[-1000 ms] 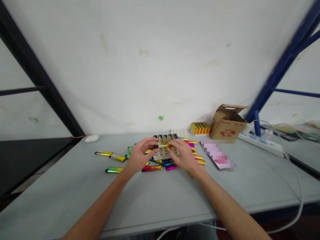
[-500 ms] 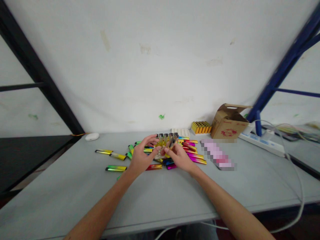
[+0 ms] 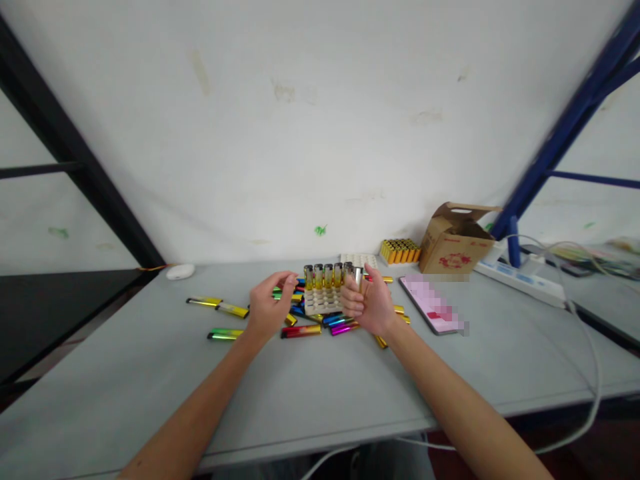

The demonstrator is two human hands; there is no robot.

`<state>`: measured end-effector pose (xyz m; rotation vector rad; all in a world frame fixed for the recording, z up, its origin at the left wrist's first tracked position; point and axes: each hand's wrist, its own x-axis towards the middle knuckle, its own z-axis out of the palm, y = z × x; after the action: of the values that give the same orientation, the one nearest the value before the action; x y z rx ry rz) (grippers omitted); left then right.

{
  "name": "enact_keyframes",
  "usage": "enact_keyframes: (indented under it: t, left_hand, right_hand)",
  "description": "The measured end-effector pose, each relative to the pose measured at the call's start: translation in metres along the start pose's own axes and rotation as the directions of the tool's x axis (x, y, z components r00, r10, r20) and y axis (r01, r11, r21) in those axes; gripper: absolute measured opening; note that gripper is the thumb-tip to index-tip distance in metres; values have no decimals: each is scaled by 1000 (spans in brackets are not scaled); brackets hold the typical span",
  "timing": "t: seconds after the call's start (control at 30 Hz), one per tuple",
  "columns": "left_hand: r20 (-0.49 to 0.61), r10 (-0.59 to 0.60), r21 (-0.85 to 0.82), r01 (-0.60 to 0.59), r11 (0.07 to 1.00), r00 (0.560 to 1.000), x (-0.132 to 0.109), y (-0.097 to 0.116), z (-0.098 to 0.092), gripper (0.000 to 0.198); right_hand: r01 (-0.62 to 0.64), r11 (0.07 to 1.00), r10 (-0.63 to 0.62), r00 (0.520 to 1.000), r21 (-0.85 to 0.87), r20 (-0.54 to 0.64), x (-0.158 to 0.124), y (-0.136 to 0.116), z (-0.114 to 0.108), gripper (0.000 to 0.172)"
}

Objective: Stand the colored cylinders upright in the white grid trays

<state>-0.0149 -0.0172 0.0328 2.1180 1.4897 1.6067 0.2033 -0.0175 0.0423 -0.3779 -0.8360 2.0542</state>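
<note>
In the head view, my right hand [image 3: 370, 303] is curled around a lighter whose silvery metal top [image 3: 358, 275] shows above the fingers. It is beside the right end of a pale tray with holes [image 3: 323, 301]. Several clear-and-yellow lighters [image 3: 328, 275] stand upright along the tray's back row. My left hand [image 3: 270, 303] hovers left of the tray, thumb against bent fingers; whether it holds anything is hidden. Loose lighters lie around the tray, including a red-and-gold lighter [image 3: 301, 331] in front and a green-and-yellow lighter [image 3: 225, 334] at the left.
Behind are a second pale tray [image 3: 359, 260], a block of packed yellow lighters [image 3: 401, 251] and an open cardboard box [image 3: 455, 247]. A phone [image 3: 433, 307] lies right of my right hand. Farther right is a white power strip [image 3: 523, 283] with cables. A white case [image 3: 181, 271] sits back left.
My hands have moved apart, uncovering the tray. The left has drawn back leftward and its fingers have closed in. The right has turned and shifted slightly right, with a lighter upright in it.
</note>
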Motion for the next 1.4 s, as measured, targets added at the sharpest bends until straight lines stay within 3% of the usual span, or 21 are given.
enact_keyframes:
  t: [0.23, 0.9, 1.4]
  left_hand:
    - [23, 34, 56, -35, 998, 999, -1, -6, 3, 31]
    - [-11, 102, 69, -102, 992, 995, -1, -11, 6, 31]
    - [-4, 110, 72, -110, 991, 994, -2, -13, 6, 30]
  right_hand:
    - [-24, 1000, 25, 1000, 14, -11, 1, -1, -5, 51]
    - [-44, 999, 41, 983, -16, -179, 3, 3, 1, 42]
    - [-87, 995, 77, 976, -44, -204, 4, 11, 5, 35]
